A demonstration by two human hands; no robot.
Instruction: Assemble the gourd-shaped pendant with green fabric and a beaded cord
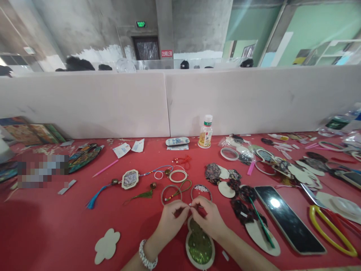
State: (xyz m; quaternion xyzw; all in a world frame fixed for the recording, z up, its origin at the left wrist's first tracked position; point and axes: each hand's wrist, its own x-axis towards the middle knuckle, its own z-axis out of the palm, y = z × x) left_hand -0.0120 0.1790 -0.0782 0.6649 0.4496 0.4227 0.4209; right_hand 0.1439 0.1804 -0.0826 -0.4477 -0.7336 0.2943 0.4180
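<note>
My left hand (172, 217) and my right hand (208, 217) meet at the fingertips, each in a pinch. A tiny whitish bit seems to show at the fingertips, too small to name. Below them on the red table lies a gourd-shaped piece (199, 246) with a pale rim and a shiny green inside, its upper part partly covered by my right hand. Just beyond my right hand sits a round ring-shaped dish (202, 190) with small white beads. A clear hoop (171, 195) and a green looped cord (184, 185) lie beyond my left hand.
On the right are a phone (289, 218), yellow-handled scissors (329, 229) and dark shell-like pieces (239, 210). A pendant with blue tassel (130, 179) and a pale flower-shaped piece (107, 245) lie left. A bottle (205, 132) stands before the white partition (113, 105).
</note>
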